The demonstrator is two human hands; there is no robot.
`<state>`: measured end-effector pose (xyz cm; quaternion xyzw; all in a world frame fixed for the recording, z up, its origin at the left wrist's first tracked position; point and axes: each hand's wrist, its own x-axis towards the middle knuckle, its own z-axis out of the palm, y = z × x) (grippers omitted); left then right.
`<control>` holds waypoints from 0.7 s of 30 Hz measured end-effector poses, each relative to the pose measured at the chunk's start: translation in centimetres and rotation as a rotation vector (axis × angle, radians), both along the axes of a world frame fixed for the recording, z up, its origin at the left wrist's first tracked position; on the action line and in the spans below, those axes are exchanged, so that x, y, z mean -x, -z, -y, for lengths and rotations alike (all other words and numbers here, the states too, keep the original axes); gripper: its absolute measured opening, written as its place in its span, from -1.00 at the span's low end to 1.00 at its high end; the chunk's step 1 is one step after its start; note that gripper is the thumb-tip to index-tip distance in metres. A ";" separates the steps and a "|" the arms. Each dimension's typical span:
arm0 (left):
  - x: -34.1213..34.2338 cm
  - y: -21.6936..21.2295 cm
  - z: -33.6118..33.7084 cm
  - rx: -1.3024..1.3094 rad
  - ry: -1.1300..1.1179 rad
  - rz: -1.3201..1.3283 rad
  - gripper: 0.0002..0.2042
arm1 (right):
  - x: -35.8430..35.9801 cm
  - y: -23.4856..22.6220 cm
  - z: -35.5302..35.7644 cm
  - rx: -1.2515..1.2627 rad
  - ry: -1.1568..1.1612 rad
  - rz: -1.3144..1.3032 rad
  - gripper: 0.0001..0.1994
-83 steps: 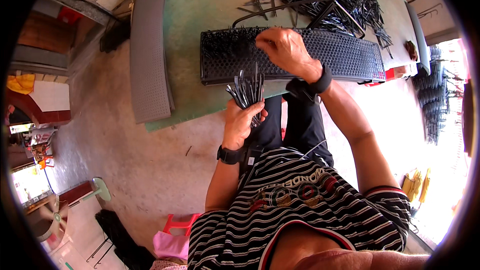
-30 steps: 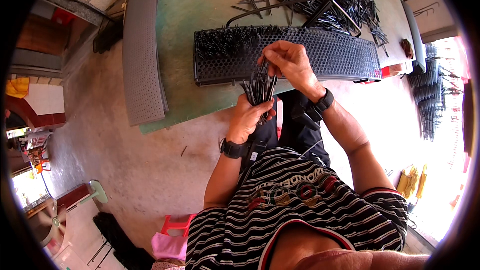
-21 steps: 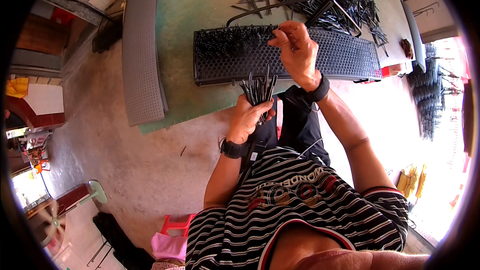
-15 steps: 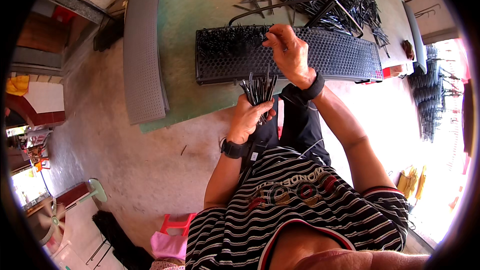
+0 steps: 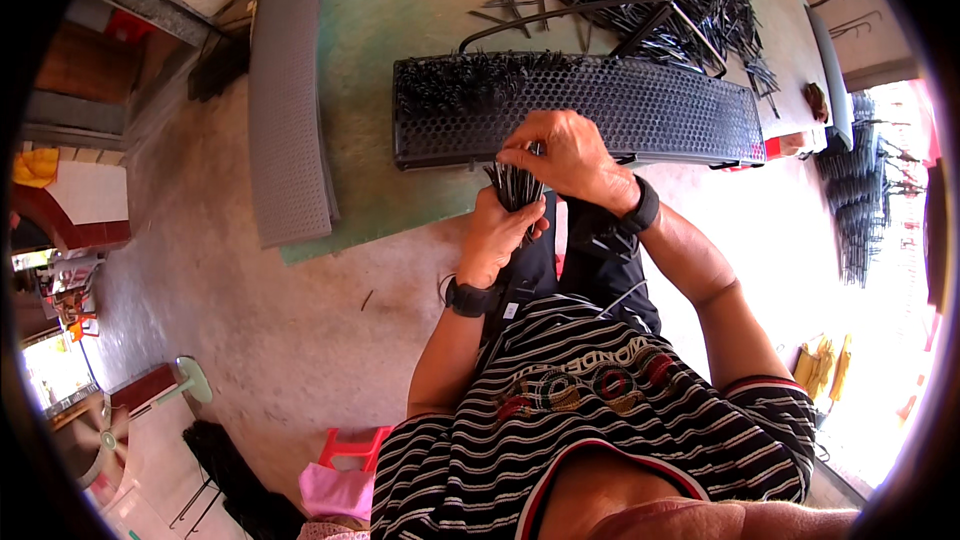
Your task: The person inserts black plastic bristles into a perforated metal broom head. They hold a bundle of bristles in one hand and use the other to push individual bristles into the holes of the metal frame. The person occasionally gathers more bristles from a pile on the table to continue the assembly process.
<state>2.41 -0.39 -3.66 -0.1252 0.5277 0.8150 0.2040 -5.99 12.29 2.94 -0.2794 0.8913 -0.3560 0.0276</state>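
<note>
My left hand is closed round an upright bundle of thin black strips, just off the near table edge. Over the top of that bundle, my right hand has its thumb and fingers pinched on the strip tips; exactly how many it grips is hidden. Beyond both hands lies a long black panel full of round holes. Dark strips stand thickly in its left and upper-left holes, while the holes to the right show bare.
A loose heap of black strips covers the far table. A black metal rod frame stands behind the panel. Grey perforated sheets overhang the green tabletop's left side. A red plastic stool stands on the floor, lower left.
My right hand has come back from the panel's upper middle, down toward me, to the top of the bundle. My left hand keeps its hold in nearly the same place.
</note>
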 end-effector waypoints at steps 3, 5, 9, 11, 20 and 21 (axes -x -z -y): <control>0.0 0.1 -0.3 0.011 0.017 0.004 -0.88 | 0.3 1.0 -0.4 0.260 0.094 0.233 -0.87; 0.1 0.1 -0.3 0.006 0.022 0.023 -0.87 | 1.3 -0.3 -0.8 0.422 0.188 0.540 -0.85; -0.1 0.6 -0.1 -0.022 0.012 0.062 -0.88 | 2.0 -0.9 -1.2 0.793 0.299 0.497 -0.84; -0.2 0.7 -0.1 -0.039 0.005 0.060 -0.88 | 2.2 -0.4 -0.7 0.778 0.339 0.253 -0.86; -0.2 -0.1 0.2 -0.025 -0.019 0.051 -0.88 | 3.1 2.0 0.6 0.544 0.359 -0.063 -0.89; -0.2 -0.1 0.2 -0.027 -0.024 0.057 -0.88 | 3.0 1.8 0.8 0.550 0.381 -0.027 -0.89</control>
